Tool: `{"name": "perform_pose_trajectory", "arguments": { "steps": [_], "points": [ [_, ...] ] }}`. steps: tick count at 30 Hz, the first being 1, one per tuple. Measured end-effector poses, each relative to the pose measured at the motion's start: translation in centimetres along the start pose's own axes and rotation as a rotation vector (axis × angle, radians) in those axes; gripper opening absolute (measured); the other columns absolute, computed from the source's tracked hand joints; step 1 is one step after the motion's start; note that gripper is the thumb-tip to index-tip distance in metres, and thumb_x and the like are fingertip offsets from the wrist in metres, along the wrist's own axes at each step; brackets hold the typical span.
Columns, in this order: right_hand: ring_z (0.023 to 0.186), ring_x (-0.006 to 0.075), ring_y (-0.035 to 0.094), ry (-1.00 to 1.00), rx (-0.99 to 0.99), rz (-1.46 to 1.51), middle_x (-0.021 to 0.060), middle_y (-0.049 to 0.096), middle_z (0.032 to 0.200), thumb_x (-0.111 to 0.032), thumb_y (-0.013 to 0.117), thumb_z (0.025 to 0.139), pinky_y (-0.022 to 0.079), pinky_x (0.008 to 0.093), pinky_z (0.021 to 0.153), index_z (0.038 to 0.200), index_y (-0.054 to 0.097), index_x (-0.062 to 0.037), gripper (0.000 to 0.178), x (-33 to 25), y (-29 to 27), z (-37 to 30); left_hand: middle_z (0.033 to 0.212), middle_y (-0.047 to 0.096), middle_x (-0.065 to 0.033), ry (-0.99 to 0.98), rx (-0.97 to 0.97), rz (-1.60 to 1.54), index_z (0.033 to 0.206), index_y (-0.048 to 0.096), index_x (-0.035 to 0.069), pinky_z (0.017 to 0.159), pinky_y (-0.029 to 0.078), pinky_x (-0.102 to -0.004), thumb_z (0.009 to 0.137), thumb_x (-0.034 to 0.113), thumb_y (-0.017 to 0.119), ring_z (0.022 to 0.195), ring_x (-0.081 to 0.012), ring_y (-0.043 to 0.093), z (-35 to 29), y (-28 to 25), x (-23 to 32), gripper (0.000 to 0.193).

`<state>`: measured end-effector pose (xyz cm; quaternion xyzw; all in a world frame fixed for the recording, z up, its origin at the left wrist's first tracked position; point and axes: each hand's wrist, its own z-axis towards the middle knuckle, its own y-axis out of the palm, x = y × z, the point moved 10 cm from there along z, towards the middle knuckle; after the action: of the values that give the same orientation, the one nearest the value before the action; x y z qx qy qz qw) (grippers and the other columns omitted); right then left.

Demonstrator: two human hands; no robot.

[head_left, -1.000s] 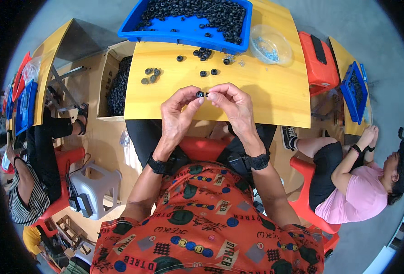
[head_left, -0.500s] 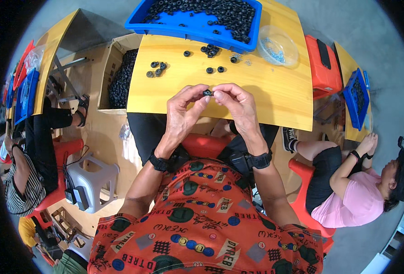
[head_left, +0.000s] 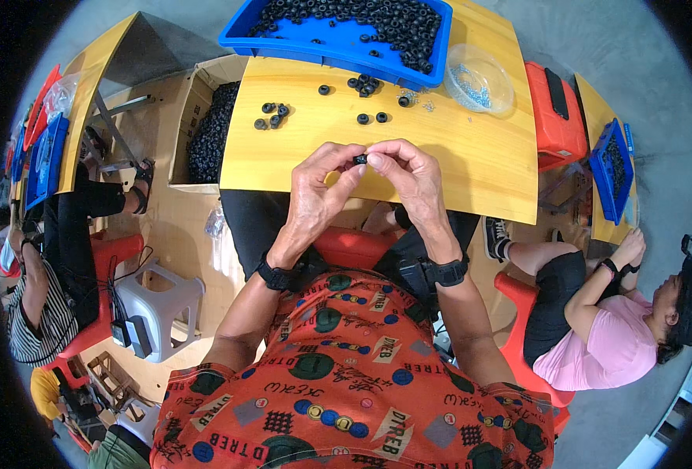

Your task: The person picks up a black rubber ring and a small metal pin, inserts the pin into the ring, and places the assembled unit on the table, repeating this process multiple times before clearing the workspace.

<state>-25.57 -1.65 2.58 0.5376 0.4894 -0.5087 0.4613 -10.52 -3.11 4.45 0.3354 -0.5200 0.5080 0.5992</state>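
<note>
Over the near edge of the yellow table [head_left: 486,168], both my hands meet at a small black round part [head_left: 360,159]. The thumb and forefinger of my left hand [head_left: 318,187] pinch it from one side. My right hand [head_left: 411,181] pinches at its other side, fingertips close against the left ones. Fingers cover most of the part; whether anything smaller is held with it cannot be made out. Beyond my hands lie loose black parts [head_left: 363,119], some single and some in small clusters [head_left: 275,116]. Tiny clear pieces [head_left: 428,107] are scattered near the bowl.
A blue tray [head_left: 334,56] of black parts stands at the table's far side. Beside it is a clear plastic bowl [head_left: 496,98] with small bluish pieces. A cardboard box [head_left: 180,148] of black parts sits left of the table. A person in pink [head_left: 619,336] sits at the right.
My fingertips have closed further around the black part, and it has turned slightly between them. The loose parts on the table lie as before; the view has shifted a little.
</note>
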Motion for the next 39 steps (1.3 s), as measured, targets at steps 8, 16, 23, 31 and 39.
{"name": "perform_pose_trajectory", "arguments": {
  "steps": [8,16,23,31,39],
  "points": [
    [0.08,0.0048,0.057,0.041,-0.056,0.141,-0.0014,0.068,0.088,-0.012,0.073,0.091,0.047,0.0218,0.073,0.101,0.072,-0.0018,0.015,0.6,0.1,0.0,0.092,0.066,-0.0082,-0.026,-0.036,-0.032,0.112,0.071,0.0,0.078,0.05,-0.0279,0.084,-0.004,0.07,0.084,-0.0163,0.062,-0.2,0.4,-0.5,0.028],
    [0.078,0.0079,0.057,0.204,-0.2,0.417,-0.0005,0.065,0.087,-0.013,0.073,0.091,0.047,0.0234,0.072,0.101,0.068,-0.004,0.015,3.4,1.0,0.1,0.092,0.066,-0.0087,0.036,-0.05,0.001,0.11,0.071,0.0,0.078,0.05,-0.0276,0.085,-0.007,0.067,0.086,-0.0174,0.063,-0.2,0.4,0.2,0.026],
    [0.088,0.0117,0.06,0.303,-0.288,0.616,0.0027,0.063,0.105,-0.018,0.073,0.092,0.05,0.0261,0.074,0.119,0.058,-0.0051,0.033,4.7,2.2,-0.6,0.097,0.065,-0.0087,0.067,-0.082,0.022,0.109,0.072,0.002,0.08,0.053,-0.0299,0.085,-0.006,0.068,0.092,-0.0199,0.065,-0.4,0.6,0.5,0.026],
    [0.096,0.0138,0.063,0.36,-0.386,0.638,0.0055,0.065,0.11,-0.018,0.072,0.093,0.054,0.0289,0.08,0.129,0.054,-0.0071,0.041,4.1,3.3,-1.3,0.121,0.059,-0.0098,0.098,-0.139,-0.022,0.108,0.072,0.003,0.088,0.053,-0.0332,0.084,-0.005,0.068,0.114,-0.0239,0.057,-0.4,0.5,0.8,0.027],
    [0.1,0.0132,0.062,0.293,-0.422,0.66,0.0061,0.066,0.108,-0.017,0.07,0.094,0.053,0.0286,0.084,0.135,0.048,-0.009,0.047,3.5,3.8,-1.9,0.125,0.059,-0.0096,0.013,-0.237,-0.185,0.108,0.072,0.002,0.096,0.05,-0.0362,0.087,0.0,0.066,0.117,-0.0256,0.056,-0.8,0.9,0.5,0.023]
  ]
}}
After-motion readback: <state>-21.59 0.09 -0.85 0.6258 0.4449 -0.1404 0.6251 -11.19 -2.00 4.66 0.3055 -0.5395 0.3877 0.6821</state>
